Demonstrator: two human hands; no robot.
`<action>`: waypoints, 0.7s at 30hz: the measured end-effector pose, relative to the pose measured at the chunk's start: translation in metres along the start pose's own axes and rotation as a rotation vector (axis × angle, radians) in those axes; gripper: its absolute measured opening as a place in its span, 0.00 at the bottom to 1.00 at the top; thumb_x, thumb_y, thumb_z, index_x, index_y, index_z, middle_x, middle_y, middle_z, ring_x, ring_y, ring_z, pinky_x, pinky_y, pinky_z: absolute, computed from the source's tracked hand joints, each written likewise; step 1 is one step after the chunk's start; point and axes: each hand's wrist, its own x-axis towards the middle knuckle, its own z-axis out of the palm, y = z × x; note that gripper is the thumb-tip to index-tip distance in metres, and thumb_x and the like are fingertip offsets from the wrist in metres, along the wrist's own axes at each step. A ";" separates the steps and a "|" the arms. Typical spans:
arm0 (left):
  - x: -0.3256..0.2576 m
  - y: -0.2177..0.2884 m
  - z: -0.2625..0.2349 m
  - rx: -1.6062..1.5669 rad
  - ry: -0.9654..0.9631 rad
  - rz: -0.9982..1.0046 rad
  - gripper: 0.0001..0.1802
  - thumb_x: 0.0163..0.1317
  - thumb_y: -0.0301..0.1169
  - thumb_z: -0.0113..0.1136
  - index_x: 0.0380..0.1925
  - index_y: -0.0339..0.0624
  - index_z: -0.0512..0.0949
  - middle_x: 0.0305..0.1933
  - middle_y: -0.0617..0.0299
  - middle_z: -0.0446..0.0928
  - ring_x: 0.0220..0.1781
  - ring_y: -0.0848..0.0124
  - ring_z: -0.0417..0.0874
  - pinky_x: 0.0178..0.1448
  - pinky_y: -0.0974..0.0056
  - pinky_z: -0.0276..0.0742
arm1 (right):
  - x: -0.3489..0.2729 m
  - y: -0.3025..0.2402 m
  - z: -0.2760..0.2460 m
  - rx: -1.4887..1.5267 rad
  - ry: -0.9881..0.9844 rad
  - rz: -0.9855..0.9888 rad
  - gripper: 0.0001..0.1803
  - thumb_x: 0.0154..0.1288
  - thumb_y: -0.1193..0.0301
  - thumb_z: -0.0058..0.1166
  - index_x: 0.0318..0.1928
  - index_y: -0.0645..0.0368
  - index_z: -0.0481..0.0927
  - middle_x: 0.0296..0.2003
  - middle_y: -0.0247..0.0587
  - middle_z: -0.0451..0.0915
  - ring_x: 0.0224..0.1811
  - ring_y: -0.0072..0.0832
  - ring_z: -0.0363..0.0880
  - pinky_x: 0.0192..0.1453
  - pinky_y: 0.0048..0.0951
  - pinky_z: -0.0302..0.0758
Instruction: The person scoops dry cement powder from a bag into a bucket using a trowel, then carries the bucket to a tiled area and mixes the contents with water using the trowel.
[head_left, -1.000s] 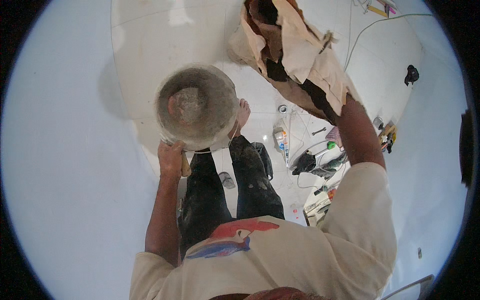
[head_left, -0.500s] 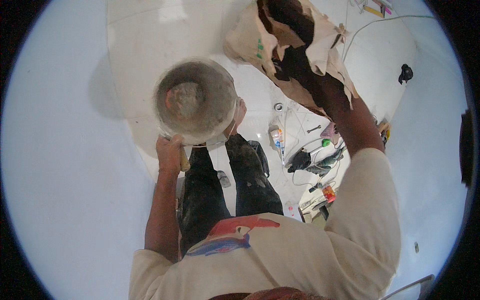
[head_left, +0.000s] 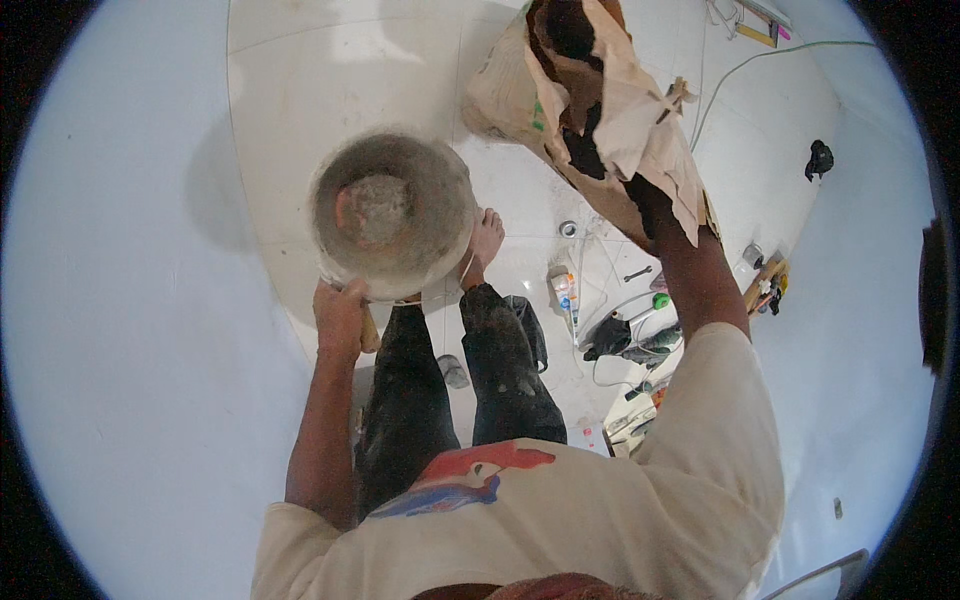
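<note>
My left hand [head_left: 338, 318] is closed at the near rim of a round, dusty bucket [head_left: 440, 250]. The bucket's open mouth faces me, and grey powder or residue coats its inside. A short wooden handle [head_left: 370, 332] shows beside the fingers; what it belongs to is hidden. At the right, my right forearm [head_left: 700, 285] reaches into a large torn brown paper sack [head_left: 640, 130]. The right hand itself is hidden inside, so its fingers and anything in them do not show. A thin wire bail [head_left: 467, 268] hangs along the bucket's side.
A roll of tape [head_left: 568, 229], a wrench [head_left: 637, 273], a white tube [head_left: 564, 290] and cables with tools lie on the pale tiled floor [head_left: 340, 60]. My bare foot [head_left: 487, 235] stands beside the bucket. A wall [head_left: 130, 300] rises close on the left.
The bucket has shifted slightly left relative to my foot, showing more of the toes. My right arm has moved a little left, and the sack's torn flap covers more of it.
</note>
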 end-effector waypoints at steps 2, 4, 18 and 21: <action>0.002 0.002 -0.001 0.023 0.003 -0.009 0.20 0.61 0.26 0.60 0.54 0.32 0.76 0.46 0.58 0.81 0.43 0.68 0.82 0.51 0.60 0.78 | 0.016 -0.006 0.007 0.016 0.021 0.023 0.23 0.75 0.57 0.52 0.64 0.54 0.80 0.58 0.49 0.84 0.60 0.45 0.82 0.66 0.45 0.77; 0.002 0.002 -0.001 0.027 -0.007 -0.055 0.21 0.61 0.26 0.59 0.54 0.32 0.76 0.45 0.59 0.81 0.42 0.69 0.81 0.50 0.60 0.78 | 0.024 -0.006 0.008 0.022 0.031 0.038 0.23 0.75 0.57 0.52 0.64 0.54 0.80 0.58 0.49 0.84 0.60 0.45 0.82 0.66 0.45 0.77; -0.020 0.034 0.013 0.242 -0.065 -0.133 0.24 0.59 0.26 0.58 0.57 0.33 0.75 0.48 0.57 0.82 0.45 0.67 0.82 0.53 0.59 0.78 | 0.038 -0.007 0.012 0.076 0.030 0.024 0.24 0.75 0.57 0.53 0.64 0.54 0.79 0.58 0.50 0.83 0.60 0.45 0.82 0.66 0.45 0.76; -0.027 0.029 0.014 0.140 -0.051 -0.066 0.25 0.59 0.26 0.57 0.58 0.35 0.75 0.49 0.59 0.82 0.46 0.68 0.82 0.54 0.59 0.78 | 0.046 -0.009 0.009 0.084 0.021 0.045 0.24 0.75 0.56 0.53 0.64 0.54 0.79 0.58 0.51 0.83 0.60 0.45 0.82 0.66 0.45 0.76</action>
